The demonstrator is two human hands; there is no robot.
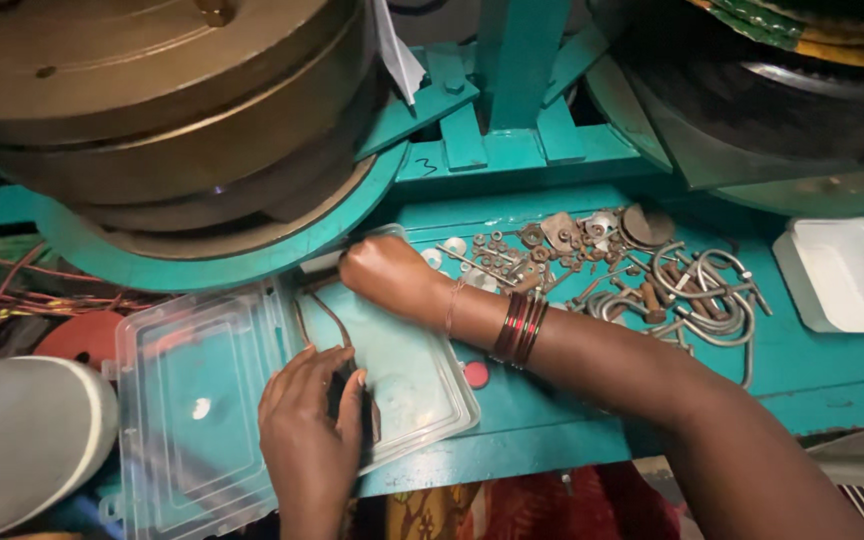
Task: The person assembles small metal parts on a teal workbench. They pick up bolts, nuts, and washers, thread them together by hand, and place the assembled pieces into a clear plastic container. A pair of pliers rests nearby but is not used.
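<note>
1. Here, far to my left, a tangle of red wires (12,290) lies on the bench beside a red disc (82,335), with a pale rounded drum (22,440) below them; I touch none of these.

2. The clear plastic box (202,400) lies opened flat at the bench edge, lid and tray side by side, so both halves are in reach under the big metal wheel (152,110).

3. My left hand (310,430) rests on the right half of the box, fingers bent down and pressing a dark strap (347,350) against the plastic. It is a loose hold, more a pinning than a clamp, and it keeps the box from sliding.

4. My right hand (384,270) reaches across to the far corner of the box, near the rim of the wheel. Its fingers curl away from me, so I cannot tell how far they are closed or whether they have anything. Red bangles (520,328) sit on that wrist.

5. A small red cap (475,375) lies just beside the box.

6. Further right, rusty nuts and washers (522,250) are spread loose on the green bench (592,410), near my right hand, likely for easy picking.

7. Bent metal clamps (702,290) lie heaped next.

8. A white tray (847,275) sits apart at the far right.
</note>
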